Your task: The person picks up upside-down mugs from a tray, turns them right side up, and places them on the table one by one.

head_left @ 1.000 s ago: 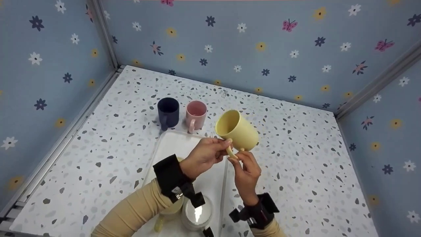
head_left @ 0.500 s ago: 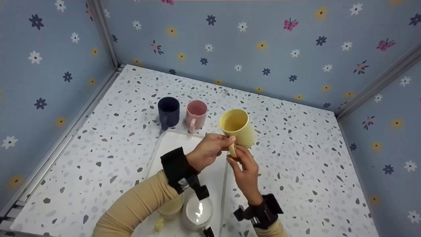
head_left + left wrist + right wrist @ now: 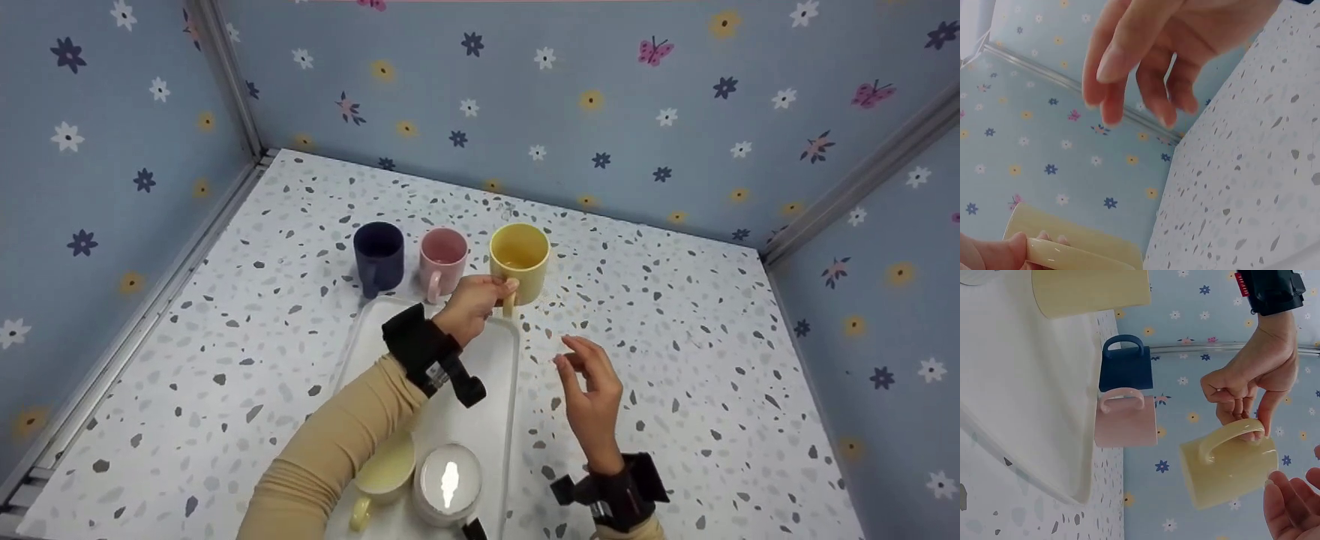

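My left hand (image 3: 474,300) pinches the handle (image 3: 510,298) of a yellow mug (image 3: 531,274), which it holds nearly upright with the mouth facing up. In the right wrist view, this mug (image 3: 1230,467) hangs apart from the table, thumb and fingers of the left hand (image 3: 1264,365) on its handle. My right hand (image 3: 596,394) is off the mug, its fingers loosely bent around nothing, below and to the right of it. A pink mug (image 3: 442,262) stands just left of the yellow one, and a navy mug (image 3: 379,259) stands beyond that.
A white tray (image 3: 480,390) lies below the left arm. On its near end are a pale yellow mug (image 3: 386,472), partly behind the sleeve, and a white round cup (image 3: 450,484) with a glossy top. Flowered walls (image 3: 525,97) enclose the speckled table (image 3: 675,360).
The yellow mug has turned from tilted to nearly upright and moved away, level with the other mugs. My right hand has let go of it and drawn back to the right.
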`<state>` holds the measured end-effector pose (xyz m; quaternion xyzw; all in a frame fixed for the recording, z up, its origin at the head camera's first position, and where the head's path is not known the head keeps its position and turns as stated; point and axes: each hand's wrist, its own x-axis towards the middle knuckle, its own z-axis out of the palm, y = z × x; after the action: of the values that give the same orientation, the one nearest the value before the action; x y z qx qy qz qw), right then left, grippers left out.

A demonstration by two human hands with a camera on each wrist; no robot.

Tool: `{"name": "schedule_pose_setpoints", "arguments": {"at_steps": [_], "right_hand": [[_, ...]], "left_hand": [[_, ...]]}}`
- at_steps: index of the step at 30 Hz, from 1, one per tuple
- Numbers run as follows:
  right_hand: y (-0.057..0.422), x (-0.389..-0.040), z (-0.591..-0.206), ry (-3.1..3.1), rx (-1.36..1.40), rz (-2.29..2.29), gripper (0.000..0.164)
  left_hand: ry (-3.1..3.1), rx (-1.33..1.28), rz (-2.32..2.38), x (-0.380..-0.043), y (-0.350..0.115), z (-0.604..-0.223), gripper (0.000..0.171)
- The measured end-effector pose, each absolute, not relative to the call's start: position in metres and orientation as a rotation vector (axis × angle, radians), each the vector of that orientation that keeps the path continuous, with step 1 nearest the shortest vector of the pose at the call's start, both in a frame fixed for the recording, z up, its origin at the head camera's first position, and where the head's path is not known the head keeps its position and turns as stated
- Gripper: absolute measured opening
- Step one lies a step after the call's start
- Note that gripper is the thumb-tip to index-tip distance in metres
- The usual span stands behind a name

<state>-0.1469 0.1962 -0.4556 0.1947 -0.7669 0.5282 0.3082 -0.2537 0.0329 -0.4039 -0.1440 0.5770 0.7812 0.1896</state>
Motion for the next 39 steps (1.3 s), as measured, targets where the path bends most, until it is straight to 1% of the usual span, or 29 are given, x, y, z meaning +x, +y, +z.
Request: {"name": "schedule_pose_setpoints", "arguments": {"at_steps": [5, 7, 11, 12, 16, 18, 20, 21, 24, 26, 27, 28, 31, 35, 37, 39], "right_hand": [[0.197, -0.142, -0.447, -2.023, 0.513, 1.408, 0.027], [0.197, -0.141, -0.444, -2.021, 0.521, 1.409, 0.026], [0.199, -0.141, -0.448, -2.037, 0.521, 1.414, 0.025], [0.2, -0.142, -0.45, -2.042, 0.519, 1.414, 0.025], [0.204, -0.145, -0.461, -2.044, 0.527, 1.411, 0.024], [0.205, -0.145, -0.464, -2.036, 0.54, 1.418, 0.023], [0.205, -0.145, -0.465, -2.03, 0.552, 1.428, 0.023], [0.205, -0.145, -0.466, -2.031, 0.555, 1.434, 0.022], [0.205, -0.145, -0.466, -2.035, 0.565, 1.44, 0.021], [0.205, -0.145, -0.467, -2.043, 0.568, 1.437, 0.021], [0.205, -0.146, -0.468, -2.047, 0.57, 1.438, 0.021], [0.205, -0.146, -0.467, -2.049, 0.574, 1.435, 0.021], [0.204, -0.145, -0.464, -2.053, 0.579, 1.437, 0.022], [0.199, -0.14, -0.453, -2.053, 0.58, 1.433, 0.021], [0.197, -0.138, -0.447, -2.06, 0.57, 1.439, 0.02], [0.195, -0.136, -0.443, -2.073, 0.557, 1.432, 0.019]], "left_hand": [[1.702, -0.456, 2.126, -0.272, 0.034, -0.414, 0.014], [1.702, -0.447, 2.153, -0.294, 0.04, -0.446, 0.015], [1.714, -0.401, 2.263, -0.349, 0.057, -0.53, 0.02], [1.725, -0.442, 2.26, -0.365, 0.064, -0.552, 0.019], [1.748, -0.533, 2.308, -0.399, 0.079, -0.607, 0.021], [1.765, -0.591, 2.318, -0.422, 0.087, -0.644, 0.021], [1.811, -0.609, 2.326, -0.455, 0.096, -0.7, 0.022], [1.83, -0.637, 2.308, -0.478, 0.101, -0.737, 0.021], [1.952, -0.683, 2.217, -0.481, 0.102, -0.745, 0.021], [1.995, -0.692, 2.169, -0.48, 0.099, -0.743, 0.022], [2.005, -0.69, 2.154, -0.476, 0.097, -0.738, 0.022], [2.034, -0.677, 2.135, -0.464, 0.094, -0.72, 0.023], [2.104, -0.62, 2.094, -0.501, 0.1, -0.777, 0.02], [2.439, -0.436, 1.886, -0.528, 0.104, -0.827, 0.024], [2.466, -0.442, 1.863, -0.53, 0.105, -0.836, 0.022], [2.435, -0.501, 1.858, -0.527, 0.104, -0.836, 0.018]]}}
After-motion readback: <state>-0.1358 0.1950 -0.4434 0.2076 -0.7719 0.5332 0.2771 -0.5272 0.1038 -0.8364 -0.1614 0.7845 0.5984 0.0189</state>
